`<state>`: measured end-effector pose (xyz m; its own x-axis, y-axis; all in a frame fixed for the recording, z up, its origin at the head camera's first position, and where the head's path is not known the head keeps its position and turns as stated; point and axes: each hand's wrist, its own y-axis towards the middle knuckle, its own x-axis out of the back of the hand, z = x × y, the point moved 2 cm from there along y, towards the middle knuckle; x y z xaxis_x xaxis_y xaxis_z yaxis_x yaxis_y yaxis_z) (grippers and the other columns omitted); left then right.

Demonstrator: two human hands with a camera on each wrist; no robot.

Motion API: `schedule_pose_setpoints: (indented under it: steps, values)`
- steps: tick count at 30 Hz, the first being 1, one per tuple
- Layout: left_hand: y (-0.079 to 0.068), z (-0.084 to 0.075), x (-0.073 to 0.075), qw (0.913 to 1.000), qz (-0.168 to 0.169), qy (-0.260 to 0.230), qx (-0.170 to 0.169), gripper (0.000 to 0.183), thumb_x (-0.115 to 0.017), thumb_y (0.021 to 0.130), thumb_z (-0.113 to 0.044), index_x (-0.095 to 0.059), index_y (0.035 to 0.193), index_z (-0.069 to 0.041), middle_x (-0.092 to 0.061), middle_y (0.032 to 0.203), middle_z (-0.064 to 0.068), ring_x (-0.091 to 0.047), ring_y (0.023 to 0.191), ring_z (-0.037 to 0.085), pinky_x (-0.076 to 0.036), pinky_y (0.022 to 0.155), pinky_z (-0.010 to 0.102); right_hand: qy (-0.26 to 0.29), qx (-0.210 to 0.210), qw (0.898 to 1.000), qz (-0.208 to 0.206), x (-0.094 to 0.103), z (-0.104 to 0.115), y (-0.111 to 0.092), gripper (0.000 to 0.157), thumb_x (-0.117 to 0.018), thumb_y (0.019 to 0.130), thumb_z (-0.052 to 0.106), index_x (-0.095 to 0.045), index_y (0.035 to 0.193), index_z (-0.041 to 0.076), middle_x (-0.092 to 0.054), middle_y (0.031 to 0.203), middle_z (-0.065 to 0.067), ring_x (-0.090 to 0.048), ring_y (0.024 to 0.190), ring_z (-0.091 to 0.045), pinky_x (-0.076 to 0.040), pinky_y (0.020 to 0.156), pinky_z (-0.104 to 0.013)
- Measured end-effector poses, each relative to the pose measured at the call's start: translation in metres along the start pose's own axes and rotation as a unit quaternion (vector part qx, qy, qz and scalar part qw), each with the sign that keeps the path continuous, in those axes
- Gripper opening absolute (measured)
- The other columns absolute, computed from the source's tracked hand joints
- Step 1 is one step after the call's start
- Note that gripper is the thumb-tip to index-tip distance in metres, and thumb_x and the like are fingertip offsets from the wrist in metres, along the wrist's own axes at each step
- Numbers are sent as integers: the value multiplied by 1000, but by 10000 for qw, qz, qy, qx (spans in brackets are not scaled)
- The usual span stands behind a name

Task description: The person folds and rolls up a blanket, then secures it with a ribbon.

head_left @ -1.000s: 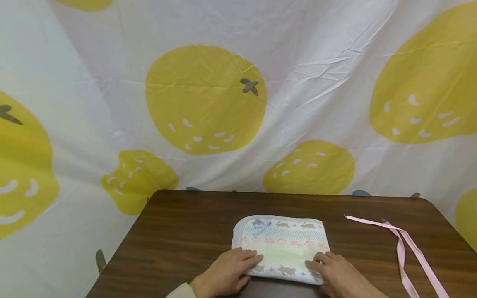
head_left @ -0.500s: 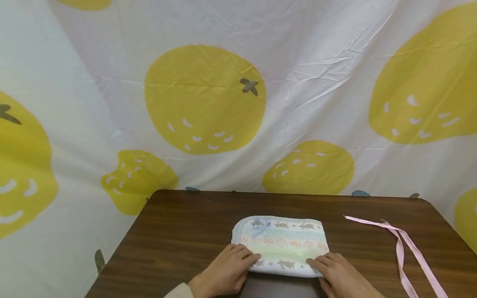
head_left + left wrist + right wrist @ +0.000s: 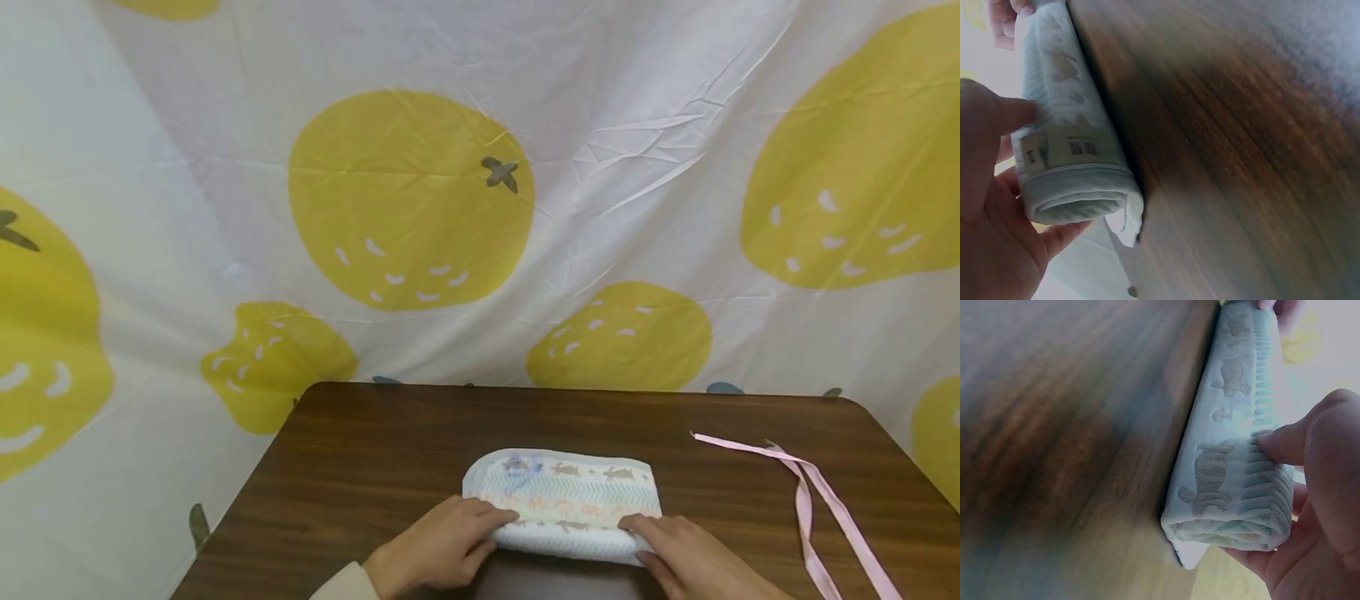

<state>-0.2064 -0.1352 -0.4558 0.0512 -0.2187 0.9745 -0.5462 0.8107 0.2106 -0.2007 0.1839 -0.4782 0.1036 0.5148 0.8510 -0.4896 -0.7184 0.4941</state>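
A white folded towel (image 3: 570,490) printed with brown turtles, orange shapes and bluish-green zigzags lies near the front of the table. Its near edge is rolled up, and the far part lies flat. At the left end of this roll, my left hand (image 3: 442,542) grips with the thumb on the near side and fingers over the top. My right hand (image 3: 686,552) holds the right end in the same way. Spiral layers show at the roll's end in both wrist views. Beside the left thumb is a beige label (image 3: 1079,148) with a printed code.
Two strands of pink ribbon (image 3: 840,510) lie on the brown wooden table (image 3: 375,442) to the right of the towel. Behind the table hangs a white curtain (image 3: 600,208) with large yellow fruit prints.
The towel's near edge has been turned over into a thicker roll. Less of the flat part shows, and its far edge has come slightly nearer. Both hands stay on the roll's ends.
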Motion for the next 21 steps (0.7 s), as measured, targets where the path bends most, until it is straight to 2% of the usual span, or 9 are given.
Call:
schedule_pose_setpoints:
  steps: [3,5,7,9,12,14,18,21]
  values:
    - [4,4,-2,9991,97,-325,242,34,-49,97,-24,-54,129,-15,-64,109,-5,-59,98,5,-49,81,26,417,-329,9986,8,2,-1,2,49,-69,75,-4,-53,119,8,-60,81,11,-45,62,5,-38,55,-13]
    - [8,7,-4,9979,124,-438,468,34,-44,99,-28,-55,128,-14,-64,110,-4,-59,99,6,-49,82,26,471,-538,9974,-18,3,-2,3,49,-67,77,-5,-52,121,9,-60,83,12,-40,60,7,-36,55,-11]
    - [12,10,-6,9968,63,-431,663,34,-43,99,-30,-57,126,-14,-65,108,-4,-60,97,6,-50,81,26,344,-641,9973,-91,3,-3,5,48,-67,78,-4,-53,122,11,-63,91,10,-49,65,5,-42,59,-13]
    - [16,13,-7,9963,-67,-285,813,32,-44,99,-30,-59,122,-14,-66,105,-4,-61,93,7,-51,77,28,102,-730,9972,-153,3,-4,6,48,-68,78,-2,-55,122,14,-64,103,7,-58,76,0,-49,64,-20]
    - [21,16,-9,9945,-404,162,951,28,-50,96,-31,-64,113,-15,-66,96,-5,-62,85,7,-50,68,28,-388,-680,9962,-370,1,-7,8,48,-72,74,1,-59,118,15,-62,106,6,-61,88,-7,-51,68,-28]
    - [24,18,-10,9908,-675,556,1033,25,-54,93,-32,-66,108,-16,-66,93,-6,-61,81,8,-47,64,27,-787,-610,9934,-563,-1,-8,10,47,-74,71,3,-62,115,14,-60,103,6,-59,86,-10,-49,68,-30]
    - [31,16,-12,9775,-1246,1384,991,15,-62,88,-29,-66,99,-20,-64,91,-7,-58,79,10,-40,60,25,-1548,-439,9845,-693,-7,-9,19,31,-53,80,7,-64,108,15,-54,94,3,-50,84,-15,-39,66,-32]
    - [35,12,-15,9678,-1460,1915,732,12,-64,84,-23,-65,97,-22,-64,92,-8,-58,81,11,-40,61,25,-1993,-316,9781,-506,-10,-4,23,33,-48,77,11,-62,106,16,-54,91,2,-50,82,-18,-39,65,-33]
